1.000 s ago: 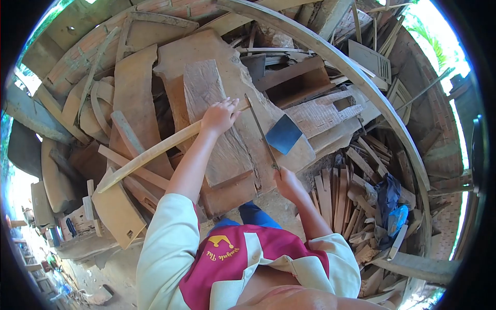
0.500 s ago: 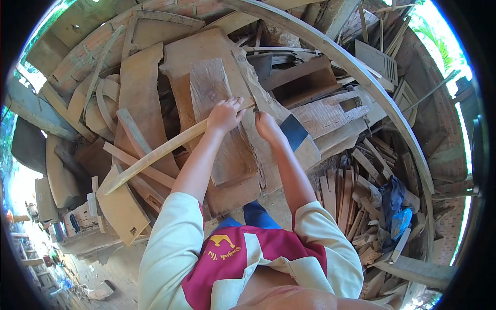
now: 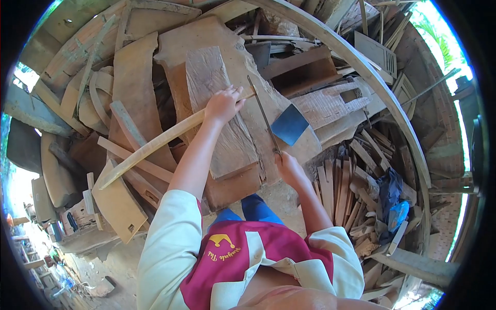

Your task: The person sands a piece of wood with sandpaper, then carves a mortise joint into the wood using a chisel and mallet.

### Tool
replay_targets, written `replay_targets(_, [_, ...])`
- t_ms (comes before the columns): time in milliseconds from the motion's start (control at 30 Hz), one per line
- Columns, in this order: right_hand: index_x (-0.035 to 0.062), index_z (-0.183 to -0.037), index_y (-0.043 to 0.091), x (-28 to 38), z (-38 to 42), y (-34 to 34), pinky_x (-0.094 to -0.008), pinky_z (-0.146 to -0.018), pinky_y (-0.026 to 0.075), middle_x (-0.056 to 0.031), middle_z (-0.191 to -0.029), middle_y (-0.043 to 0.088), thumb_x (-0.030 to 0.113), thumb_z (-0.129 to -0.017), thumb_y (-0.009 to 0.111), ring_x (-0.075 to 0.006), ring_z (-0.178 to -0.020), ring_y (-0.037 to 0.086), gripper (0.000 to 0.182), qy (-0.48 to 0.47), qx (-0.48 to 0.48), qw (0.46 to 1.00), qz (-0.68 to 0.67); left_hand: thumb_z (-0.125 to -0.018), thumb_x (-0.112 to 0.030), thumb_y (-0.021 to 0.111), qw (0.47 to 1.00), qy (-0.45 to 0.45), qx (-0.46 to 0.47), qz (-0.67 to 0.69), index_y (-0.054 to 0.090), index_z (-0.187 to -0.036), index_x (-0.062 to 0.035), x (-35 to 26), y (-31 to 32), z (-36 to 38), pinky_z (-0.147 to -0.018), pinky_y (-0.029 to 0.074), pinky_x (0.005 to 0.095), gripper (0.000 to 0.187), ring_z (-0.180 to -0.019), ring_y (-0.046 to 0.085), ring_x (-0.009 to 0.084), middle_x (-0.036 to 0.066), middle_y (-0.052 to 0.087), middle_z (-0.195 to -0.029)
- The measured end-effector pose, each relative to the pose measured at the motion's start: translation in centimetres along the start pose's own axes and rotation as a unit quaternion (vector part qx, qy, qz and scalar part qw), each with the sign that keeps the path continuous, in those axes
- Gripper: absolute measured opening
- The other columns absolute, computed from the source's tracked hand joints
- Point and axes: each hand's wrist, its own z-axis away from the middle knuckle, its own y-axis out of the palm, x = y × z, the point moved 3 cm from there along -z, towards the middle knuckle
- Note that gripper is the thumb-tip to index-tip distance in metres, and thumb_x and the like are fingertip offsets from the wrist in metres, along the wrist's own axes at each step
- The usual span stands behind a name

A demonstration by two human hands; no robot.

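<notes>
My left hand is closed over a long wooden strip near its right end, pressing it down on a rough, grainy plank. The strip slants down to the left past my forearm. In my right hand is the near end of a narrow handsaw, its handle hidden by my fingers. The saw's thin blade points away from me and crosses at the strip's right end, just beyond my left fingers. A dark blue-grey square sheet lies right of the blade on a broad wooden slab.
Scrap wood sticks are heaped at right, beside a blue plastic bag. A long curved wooden beam arches over the right side. Boards and a cut panel stand at left. An open wooden box lies behind the saw.
My right hand has drawn the saw back toward me and to the right, so more blade lies on my side of the strip. My left hand keeps its hold on the strip.
</notes>
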Motion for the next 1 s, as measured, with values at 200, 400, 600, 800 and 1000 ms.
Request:
replay_targets(200, [0.0018, -0.086, 0.054, 0.8, 1.8, -3.6, -0.049, -0.072, 0.041, -0.0246, -0.083, 0.059, 0.03, -0.088, 0.039, -0.0435, -0.084, 0.053, 0.032, 0.008, 0.044, 0.999, 0.021, -0.083, -0.028, 0.05, 0.999, 0.015, -0.031, 0.018, 0.054, -0.113, -0.0048, 0.2, 0.2, 0.1, -0.085, 0.043, 0.0366, 0.038, -0.1, 0.055, 0.0273, 0.016, 0.056, -0.11])
replay_targets(400, [-0.0021, -0.088, 0.057, 3.0, -4.6, -3.7, -0.0474, -0.077, 0.042, -0.0278, -0.09, 0.057, 0.03, -0.088, 0.039, -0.0423, -0.089, 0.054, 0.037, -0.046, 0.042, 0.996, 0.063, -0.081, -0.031, 0.052, 1.0, -0.019, 0.003, 0.016, 0.055, -0.112, -0.0067, 0.0, -0.2, 0.0, -0.083, 0.044, 0.037, 0.04, -0.094, 0.057, 0.0289, 0.019, 0.056, -0.108])
replay_targets(600, [-0.0026, -0.095, 0.058, 6.9, -13.2, -1.1, -0.0463, -0.082, 0.042, -0.0268, -0.096, 0.057, 0.03, -0.088, 0.037, -0.0412, -0.094, 0.054, 0.039, -0.035, 0.016, 0.998, 0.055, -0.081, -0.032, 0.052, 0.999, -0.03, 0.009, 0.013, 0.054, -0.114, -0.0076, -0.1, -0.4, 0.0, -0.082, 0.045, 0.0367, 0.041, -0.094, 0.057, 0.0304, 0.019, 0.057, -0.108])
replay_targets(800, [-0.0042, -0.084, 0.057, 5.8, -13.0, -0.5, -0.0462, -0.07, 0.043, -0.0287, -0.083, 0.057, 0.027, -0.088, 0.04, -0.0416, -0.083, 0.056, 0.036, -0.07, -0.028, 0.997, 0.01, -0.083, -0.033, 0.05, 0.998, -0.054, 0.02, 0.015, 0.052, -0.116, -0.0085, -0.2, -0.7, -0.1, -0.08, 0.046, 0.0369, 0.041, -0.093, 0.057, 0.0294, 0.016, 0.057, -0.108])
replay_targets(1000, [-0.0007, -0.089, 0.052, 1.5, -3.6, -0.5, -0.0496, -0.074, 0.042, -0.0267, -0.086, 0.058, 0.029, -0.089, 0.038, -0.0443, -0.085, 0.053, 0.033, -0.057, -0.001, 0.998, 0.014, -0.083, -0.034, 0.049, 0.997, -0.058, 0.044, 0.019, 0.05, -0.119, -0.0119, -0.1, -0.6, 0.0, -0.081, 0.046, 0.0362, 0.042, -0.095, 0.057, 0.0284, 0.015, 0.055, -0.113])
